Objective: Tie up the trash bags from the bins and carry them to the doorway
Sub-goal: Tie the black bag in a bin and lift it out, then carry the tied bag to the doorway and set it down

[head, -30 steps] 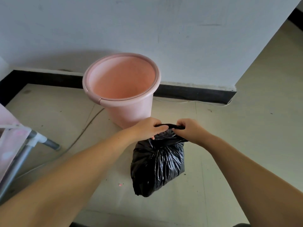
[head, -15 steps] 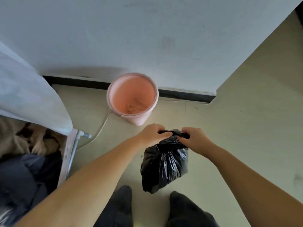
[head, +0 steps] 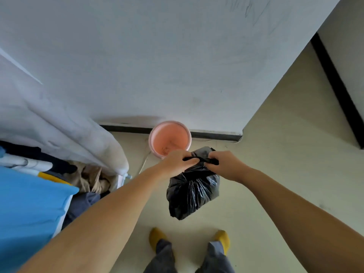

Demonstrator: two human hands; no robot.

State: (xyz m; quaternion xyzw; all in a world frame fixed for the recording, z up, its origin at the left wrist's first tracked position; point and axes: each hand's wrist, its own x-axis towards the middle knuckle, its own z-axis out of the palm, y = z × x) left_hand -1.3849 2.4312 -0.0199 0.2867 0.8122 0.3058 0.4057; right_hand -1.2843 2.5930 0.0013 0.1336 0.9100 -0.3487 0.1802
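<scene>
**Two hands, one knot: black bag pulled tight above the floor**

Two fists work the neck of the trash bag [head: 194, 192]. Your left hand [head: 177, 164] is curled shut around one twisted black end, and your right hand [head: 224, 164] is clenched on the other, the strand stretched taut between them. The bag hangs free from that grip, clear of the floor [head: 275, 174], its full belly sagging toward your feet [head: 157, 236].

The step in hand looks like cinching the knot. Pull the two ends straight apart and level, so the loop slides down snug against the gathered neck rather than riding up loose. Thin film likely stretches and tears under a jerk, so draw steadily. Keep some plastic bunched above the knot as a handle for the carry.

Just beyond your knuckles, the pink bin [head: 169, 137] stands against the wall's black baseboard, unlined, with a little debris in its bottom. At the left edge, a rack of clothes [head: 59, 174] crowds close under a white cover [head: 59, 119]. No doorway is plainly in view; open floor runs past the wall corner to the right.
</scene>
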